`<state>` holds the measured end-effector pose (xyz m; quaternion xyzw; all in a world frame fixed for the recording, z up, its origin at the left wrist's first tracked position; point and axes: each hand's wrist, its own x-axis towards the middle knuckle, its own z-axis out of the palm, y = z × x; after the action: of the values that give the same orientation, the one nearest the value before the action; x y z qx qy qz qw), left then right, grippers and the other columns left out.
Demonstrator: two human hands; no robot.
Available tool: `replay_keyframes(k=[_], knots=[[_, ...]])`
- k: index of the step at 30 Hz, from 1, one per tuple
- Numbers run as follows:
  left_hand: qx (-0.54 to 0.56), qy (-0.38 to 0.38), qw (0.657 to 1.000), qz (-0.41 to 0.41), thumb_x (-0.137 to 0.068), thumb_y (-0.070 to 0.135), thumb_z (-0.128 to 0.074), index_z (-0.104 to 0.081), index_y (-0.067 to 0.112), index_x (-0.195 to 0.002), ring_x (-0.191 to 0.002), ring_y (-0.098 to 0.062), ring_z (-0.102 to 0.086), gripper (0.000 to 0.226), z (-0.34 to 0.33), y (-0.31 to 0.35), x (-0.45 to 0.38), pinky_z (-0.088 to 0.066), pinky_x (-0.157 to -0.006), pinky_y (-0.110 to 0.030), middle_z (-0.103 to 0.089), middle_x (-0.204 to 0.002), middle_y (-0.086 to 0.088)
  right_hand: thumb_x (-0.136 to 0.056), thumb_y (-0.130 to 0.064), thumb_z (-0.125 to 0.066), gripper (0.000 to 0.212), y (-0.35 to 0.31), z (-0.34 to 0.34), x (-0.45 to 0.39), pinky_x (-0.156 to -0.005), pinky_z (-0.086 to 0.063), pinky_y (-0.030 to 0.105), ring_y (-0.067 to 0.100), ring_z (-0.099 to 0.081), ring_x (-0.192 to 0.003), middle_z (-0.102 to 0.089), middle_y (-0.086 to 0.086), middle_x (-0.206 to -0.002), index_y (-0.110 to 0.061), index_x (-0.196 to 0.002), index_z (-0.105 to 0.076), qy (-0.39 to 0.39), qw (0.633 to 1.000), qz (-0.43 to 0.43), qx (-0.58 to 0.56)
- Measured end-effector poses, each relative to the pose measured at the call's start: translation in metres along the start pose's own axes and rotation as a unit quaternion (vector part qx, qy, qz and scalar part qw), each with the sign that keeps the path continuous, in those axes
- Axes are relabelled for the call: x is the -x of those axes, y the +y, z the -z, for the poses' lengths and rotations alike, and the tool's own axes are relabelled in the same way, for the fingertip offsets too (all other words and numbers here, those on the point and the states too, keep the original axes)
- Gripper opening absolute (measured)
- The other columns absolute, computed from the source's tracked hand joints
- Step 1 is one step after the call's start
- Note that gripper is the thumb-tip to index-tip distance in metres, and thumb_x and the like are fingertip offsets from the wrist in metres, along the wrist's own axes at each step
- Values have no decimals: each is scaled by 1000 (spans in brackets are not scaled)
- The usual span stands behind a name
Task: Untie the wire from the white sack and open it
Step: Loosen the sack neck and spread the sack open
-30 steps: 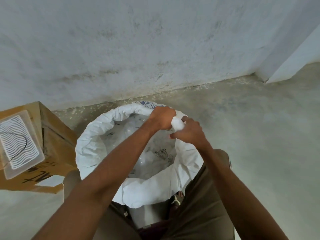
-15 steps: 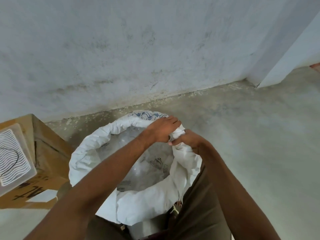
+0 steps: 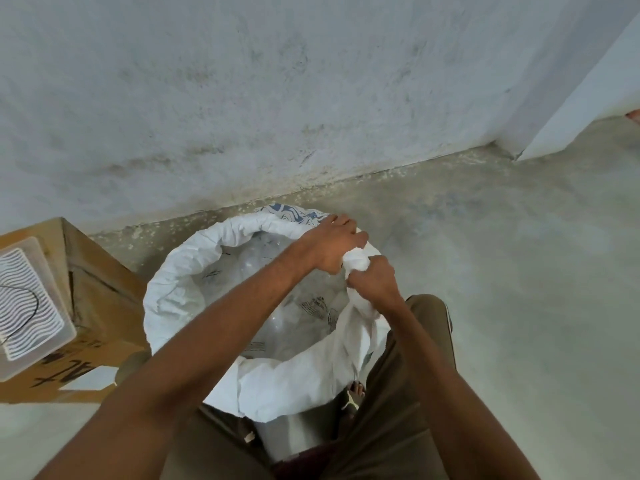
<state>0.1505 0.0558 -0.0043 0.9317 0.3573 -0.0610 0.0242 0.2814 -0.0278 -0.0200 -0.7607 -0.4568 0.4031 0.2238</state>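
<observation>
The white sack (image 3: 180, 282) stands on the floor between my legs, its mouth wide open and its rim rolled outward. Clear plastic items show inside it. My left hand (image 3: 332, 245) grips the rolled rim at the far right side of the mouth. My right hand (image 3: 372, 282) grips the same bunched fold of rim just below it, the two hands almost touching. No wire shows on the sack. A thin black wire (image 3: 24, 306) lies on a ribbed plastic lid at the left.
A cardboard box (image 3: 104, 306) stands left of the sack, with the translucent ribbed lid (image 3: 27, 306) on top. A stained wall (image 3: 277, 98) runs close behind the sack. Bare concrete floor (image 3: 519, 271) spreads to the right. My foot (image 3: 355, 393) is under the sack's near edge.
Both hands keep their hold on the rim's right side; the right hand has turned down over the bunched fold. The view has tilted slightly, shifting the box to the left.
</observation>
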Motion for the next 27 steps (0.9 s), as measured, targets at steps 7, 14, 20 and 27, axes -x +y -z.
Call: replay_keyframes(k=[7, 14, 20, 27], knots=[[-21, 32, 998, 44, -77, 23, -68, -68, 22, -95, -96, -27, -66, 19, -2, 17, 2, -41, -74, -35, -71, -96, -4, -59, -23, -88, 41, -6, 15, -3, -77, -53, 36, 25, -70, -91, -74, 3, -89, -13, -95, -73, -132, 987, -5, -95], [17, -134, 983, 125, -81, 19, -67, -58, 17, -89, -84, -24, -62, 12, 13, 4, -1, -41, -66, -32, -70, -106, -5, -69, -57, -68, 56, 17, -11, 29, -85, -51, 44, 28, -61, -100, -62, 2, -102, -16, -106, -57, 120, 982, 48, 140], [244, 19, 966, 89, -71, 16, -73, -34, 27, -144, -122, -19, -35, 84, 25, 7, 33, -34, -103, -35, -39, -129, -4, -76, -15, -72, 23, 4, 0, 18, -71, -49, 33, 23, -63, -81, -64, 7, -95, -9, -95, -59, 51, 981, -70, -174], [372, 33, 904, 208, -52, 79, -79, -9, 44, -149, -126, -20, -46, 124, -19, 97, 125, -44, -104, -45, -41, -140, 1, -69, -6, -61, 57, -5, 16, 8, -91, -54, 51, 42, -66, -95, -69, 28, -113, 4, -125, -65, -115, 865, -112, -476]])
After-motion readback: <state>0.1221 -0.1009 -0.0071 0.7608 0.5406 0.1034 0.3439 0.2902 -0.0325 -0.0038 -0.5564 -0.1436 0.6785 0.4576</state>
